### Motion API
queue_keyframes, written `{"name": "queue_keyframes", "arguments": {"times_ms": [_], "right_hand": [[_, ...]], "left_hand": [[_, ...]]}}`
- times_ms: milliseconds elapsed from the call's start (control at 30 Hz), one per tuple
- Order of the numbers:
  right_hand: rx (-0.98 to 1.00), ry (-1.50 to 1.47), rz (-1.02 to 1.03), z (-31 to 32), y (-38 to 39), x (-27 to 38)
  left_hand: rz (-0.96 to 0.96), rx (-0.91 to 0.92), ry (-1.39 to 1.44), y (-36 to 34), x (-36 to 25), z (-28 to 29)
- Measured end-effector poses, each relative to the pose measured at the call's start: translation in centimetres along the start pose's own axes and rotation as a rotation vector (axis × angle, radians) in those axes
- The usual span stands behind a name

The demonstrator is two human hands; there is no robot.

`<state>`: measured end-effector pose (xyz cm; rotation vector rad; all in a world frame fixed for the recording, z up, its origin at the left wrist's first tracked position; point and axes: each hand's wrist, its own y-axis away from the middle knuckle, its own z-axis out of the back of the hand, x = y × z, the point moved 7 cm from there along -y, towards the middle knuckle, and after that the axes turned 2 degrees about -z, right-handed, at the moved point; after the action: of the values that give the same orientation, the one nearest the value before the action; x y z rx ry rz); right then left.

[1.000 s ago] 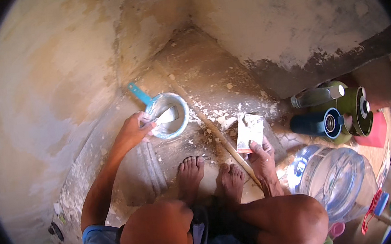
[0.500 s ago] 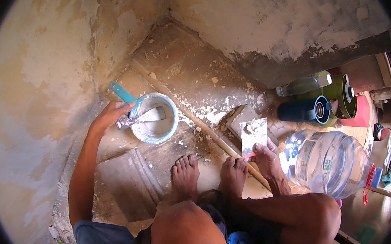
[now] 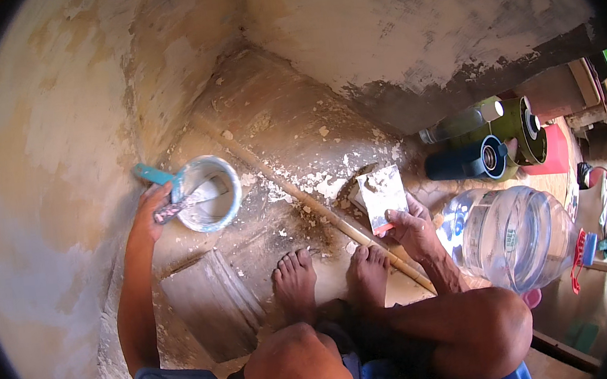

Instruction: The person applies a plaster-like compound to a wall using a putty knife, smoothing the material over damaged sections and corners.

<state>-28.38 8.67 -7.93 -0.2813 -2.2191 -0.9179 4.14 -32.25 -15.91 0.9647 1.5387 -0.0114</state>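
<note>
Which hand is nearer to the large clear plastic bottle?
Right. The right hand is just left of the large clear plastic bottle; the left hand is far to its left, at the round white-and-blue pot.

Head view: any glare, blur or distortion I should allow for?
Head view, right: highlights on the big clear bottle, far edge washed out almost white; head view, left: the blue-handled pot looks slightly soft, its handle most; head view, rim: black surround, straight edges bent.
</note>
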Motion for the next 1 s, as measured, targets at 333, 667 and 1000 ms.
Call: {"name": "queue_keyframes", "arguments": {"times_ms": [333, 667, 1000], "right_hand": [[0.011, -0.156, -0.006, -1.0, -1.5, -0.6], [-0.016, -0.305, -0.110, -3.0, -3.5, -4.1], [0.134, -0.028, -0.195, -3.8, -2.0, -4.2]], "left_hand": [[-0.117, -0.075, -0.692, 2.7, -3.7, 3.4], [-0.345, 0.508, -0.531, 13.4, 4.7, -28.9], [-0.015, 0.180, -0.079, 7.2, 7.8, -33.2]]}}
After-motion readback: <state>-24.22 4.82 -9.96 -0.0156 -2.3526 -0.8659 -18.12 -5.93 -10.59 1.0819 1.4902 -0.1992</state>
